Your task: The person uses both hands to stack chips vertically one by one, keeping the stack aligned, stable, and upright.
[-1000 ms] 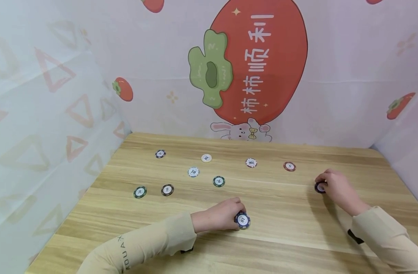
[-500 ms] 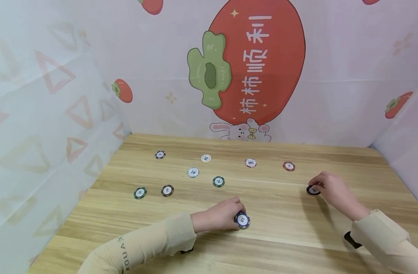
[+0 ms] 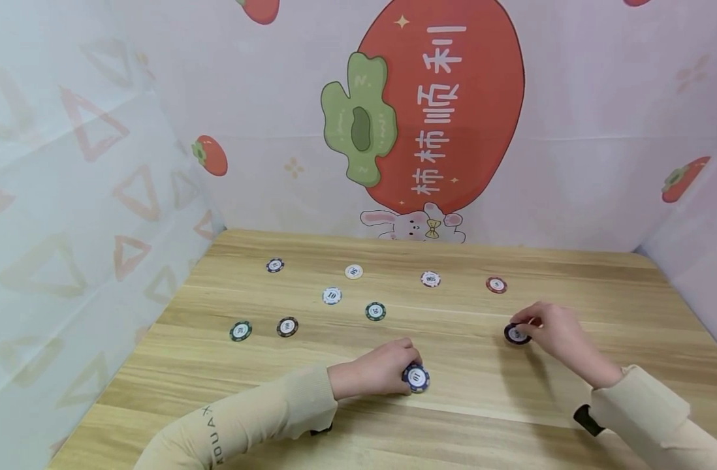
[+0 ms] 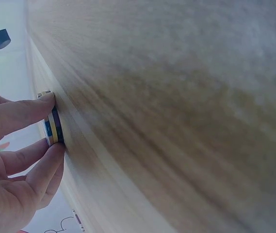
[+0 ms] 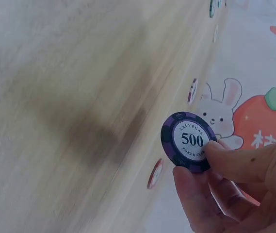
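Observation:
My left hand [image 3: 382, 369] grips a short stack of poker chips [image 4: 54, 124] by its rim, down on the tabletop. A blue chip marked 10 [image 3: 416, 378] tops that stack. To the right, my right hand [image 3: 561, 336] pinches a purple and black poker chip [image 5: 188, 141] between thumb and fingers. Its face reads 500, and the chip is held above the table. Behind the right hand lies a red chip marked 5 [image 3: 496, 285]. A white chip marked 500 [image 3: 431, 279] is farther left, and a green chip [image 3: 375, 311] lies beyond the left hand.
On the left half of the wooden table [image 3: 452, 431] several chips lie flat and apart, among them a brown chip [image 3: 287, 326], a green one [image 3: 240, 331] and a cream one [image 3: 354, 271]. A printed cloth [image 3: 264, 196] hangs along the back edge.
My right hand has moved left with the purple and black poker chip, closer to the left hand. The left hand and its stack have stayed in place.

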{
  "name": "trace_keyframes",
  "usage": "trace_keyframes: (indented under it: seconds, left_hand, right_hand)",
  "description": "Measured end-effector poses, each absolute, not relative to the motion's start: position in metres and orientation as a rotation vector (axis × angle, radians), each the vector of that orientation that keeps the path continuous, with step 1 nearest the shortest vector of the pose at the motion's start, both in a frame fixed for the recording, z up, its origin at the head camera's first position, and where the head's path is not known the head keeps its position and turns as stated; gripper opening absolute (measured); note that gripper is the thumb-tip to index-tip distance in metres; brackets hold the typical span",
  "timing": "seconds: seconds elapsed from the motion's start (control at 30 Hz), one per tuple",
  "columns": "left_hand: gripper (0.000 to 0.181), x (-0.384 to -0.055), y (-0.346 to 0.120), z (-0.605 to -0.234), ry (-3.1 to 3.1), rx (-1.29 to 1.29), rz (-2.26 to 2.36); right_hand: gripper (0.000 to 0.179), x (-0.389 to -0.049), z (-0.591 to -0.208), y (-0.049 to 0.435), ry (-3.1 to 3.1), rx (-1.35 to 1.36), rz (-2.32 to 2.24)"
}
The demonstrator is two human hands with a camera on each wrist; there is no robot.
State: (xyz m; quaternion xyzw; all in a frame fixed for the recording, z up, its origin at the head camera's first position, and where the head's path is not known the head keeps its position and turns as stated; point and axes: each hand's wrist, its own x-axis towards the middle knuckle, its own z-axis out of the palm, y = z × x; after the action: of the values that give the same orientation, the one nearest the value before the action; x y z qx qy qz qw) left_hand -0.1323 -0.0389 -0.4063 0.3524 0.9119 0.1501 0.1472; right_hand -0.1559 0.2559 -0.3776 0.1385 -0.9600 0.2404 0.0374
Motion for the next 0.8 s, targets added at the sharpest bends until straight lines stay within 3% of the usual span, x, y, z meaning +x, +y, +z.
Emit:
trace_keyframes:
  seconds: [0.8]
  left_hand:
    - [0.036,-0.132,-0.039,-0.406,2.620,1.011,0.439]
  right_hand:
    - [0.012,-0.140,-0.381,0.227,-3.014,0.237,1.255]
